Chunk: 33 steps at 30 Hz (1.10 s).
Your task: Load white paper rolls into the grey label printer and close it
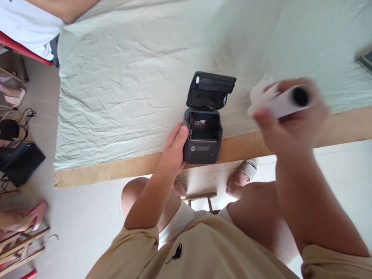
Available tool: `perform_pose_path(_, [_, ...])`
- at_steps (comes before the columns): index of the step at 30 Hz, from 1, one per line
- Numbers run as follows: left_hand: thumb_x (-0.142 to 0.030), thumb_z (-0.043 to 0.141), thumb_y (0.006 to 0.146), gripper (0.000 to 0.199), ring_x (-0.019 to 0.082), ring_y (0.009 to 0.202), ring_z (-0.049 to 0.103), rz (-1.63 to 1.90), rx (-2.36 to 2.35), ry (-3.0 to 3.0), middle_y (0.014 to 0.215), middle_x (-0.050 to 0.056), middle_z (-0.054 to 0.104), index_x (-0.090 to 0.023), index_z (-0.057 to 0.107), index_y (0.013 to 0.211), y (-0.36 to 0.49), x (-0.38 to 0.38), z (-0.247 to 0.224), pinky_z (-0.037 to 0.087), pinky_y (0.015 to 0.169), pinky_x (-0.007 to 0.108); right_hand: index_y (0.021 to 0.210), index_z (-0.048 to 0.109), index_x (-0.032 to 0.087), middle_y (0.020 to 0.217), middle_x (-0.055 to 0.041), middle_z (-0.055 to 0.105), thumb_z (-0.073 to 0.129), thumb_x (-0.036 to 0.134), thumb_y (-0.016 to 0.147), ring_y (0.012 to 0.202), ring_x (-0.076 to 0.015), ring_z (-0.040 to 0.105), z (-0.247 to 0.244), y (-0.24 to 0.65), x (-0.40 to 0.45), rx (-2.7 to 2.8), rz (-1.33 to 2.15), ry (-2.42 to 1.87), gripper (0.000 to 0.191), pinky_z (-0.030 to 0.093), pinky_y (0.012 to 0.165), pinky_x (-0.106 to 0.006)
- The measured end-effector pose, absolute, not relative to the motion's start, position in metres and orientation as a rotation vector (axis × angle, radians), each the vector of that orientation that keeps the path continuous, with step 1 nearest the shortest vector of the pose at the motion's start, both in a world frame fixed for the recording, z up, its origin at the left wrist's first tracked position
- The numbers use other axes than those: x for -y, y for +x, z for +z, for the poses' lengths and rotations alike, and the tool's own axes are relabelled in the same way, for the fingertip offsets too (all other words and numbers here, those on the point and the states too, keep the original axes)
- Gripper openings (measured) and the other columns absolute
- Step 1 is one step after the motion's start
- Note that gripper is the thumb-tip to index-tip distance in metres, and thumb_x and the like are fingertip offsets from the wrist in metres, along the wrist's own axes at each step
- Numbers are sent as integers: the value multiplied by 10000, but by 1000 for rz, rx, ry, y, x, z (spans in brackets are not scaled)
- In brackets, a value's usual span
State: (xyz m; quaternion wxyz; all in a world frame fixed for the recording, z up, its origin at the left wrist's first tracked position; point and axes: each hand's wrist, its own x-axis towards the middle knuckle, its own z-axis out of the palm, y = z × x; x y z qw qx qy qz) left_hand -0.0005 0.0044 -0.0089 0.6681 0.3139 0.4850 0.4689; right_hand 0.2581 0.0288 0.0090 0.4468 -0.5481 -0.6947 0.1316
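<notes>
A dark grey label printer (202, 153) rests near the table's front edge, its black lid (210, 89) raised and its inner compartment bare of any roll. My left hand (175, 148) grips the printer's left side, thumb on the rim. Off to the right, above the cloth, my right hand (293, 120) is closed around a white paper roll (280, 101), slightly blurred. The roll's dark hollow core faces right, and a loose paper end sticks out at its left.
A pale green wrinkled cloth (122, 85) covers the table, with a bare wooden edge (101, 175) in front. A dark object (365, 61) lies at the far right. Another person's arm (65, 7) reaches in at the top left. Cables and a black box (23, 162) are on the floor at left.
</notes>
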Motion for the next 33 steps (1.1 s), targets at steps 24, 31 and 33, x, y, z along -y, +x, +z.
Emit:
perform_pose_path(24, [-756,795,895,585,287,1103,858,1064,-1038,701,1069,54,880,-219,801,1130,1,-5,-6,710,913,373,1465,633,288,1425,-138,621,755,145,647,1168,-326,727,-46,321,-52,1712,119,-1562,839,633,884,-534])
perform_pose_path(31, [-730,838,867,565,303,1150,851,1078,-1057,684,1083,66,882,-212,800,1089,2,-5,-4,712,928,380,1468,515,292,1174,-45,683,796,160,727,914,-202,680,-38,307,-47,1524,349,-1701,803,638,852,-457])
perform_pose_path(33, [-719,848,862,558,304,1156,852,1077,-1059,677,1093,67,883,-213,798,1091,2,-5,-4,715,926,378,1426,575,281,1214,-71,722,733,140,759,906,-198,683,-37,307,-45,1600,354,-1685,699,632,843,-446])
